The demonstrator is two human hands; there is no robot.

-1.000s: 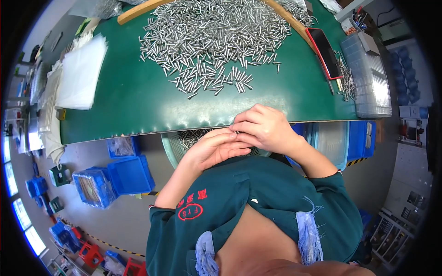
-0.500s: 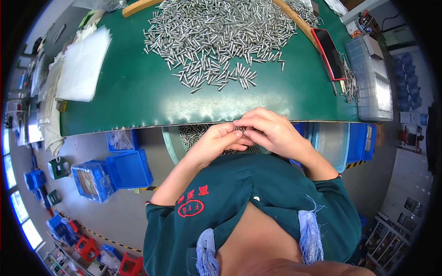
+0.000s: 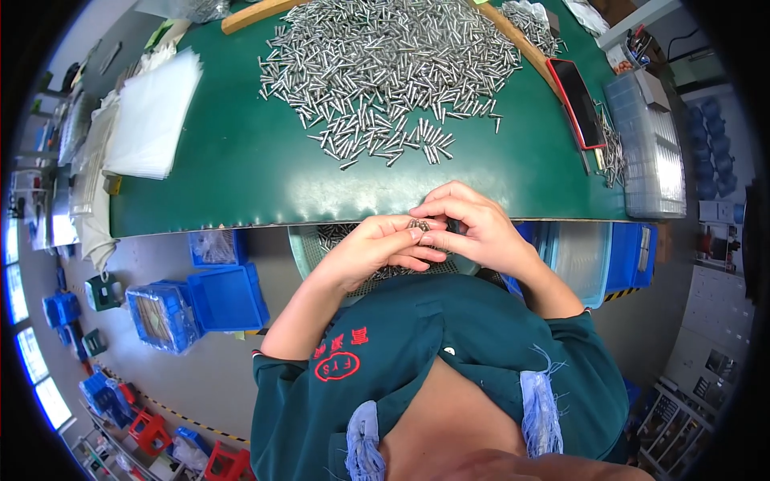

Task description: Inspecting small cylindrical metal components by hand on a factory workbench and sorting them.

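My left hand (image 3: 385, 244) is closed around a small bunch of metal pins (image 3: 419, 226), whose ends show between the fingers. Against the same bunch, the thumb and fingertips of my right hand (image 3: 469, 226) press from the other side. Both hands meet at the near edge of the green table (image 3: 241, 188). Below them is a pale green basket (image 3: 303, 250) with more metal pins in it, partly covered by my hands and forearms. A large heap of slim silvery pins (image 3: 385, 72) lies on the table beyond my hands.
Wooden strips (image 3: 525, 44) border the heap. On the right lie a red-edged phone (image 3: 579, 104) and a stack of clear plastic trays (image 3: 648, 148). White sheets (image 3: 152, 120) lie at the left. Blue crates (image 3: 228, 297) stand on the floor, left of me.
My fingers have shifted slightly, and the pin ends between them show more plainly. The whole view has moved a little; the heap looks the same.
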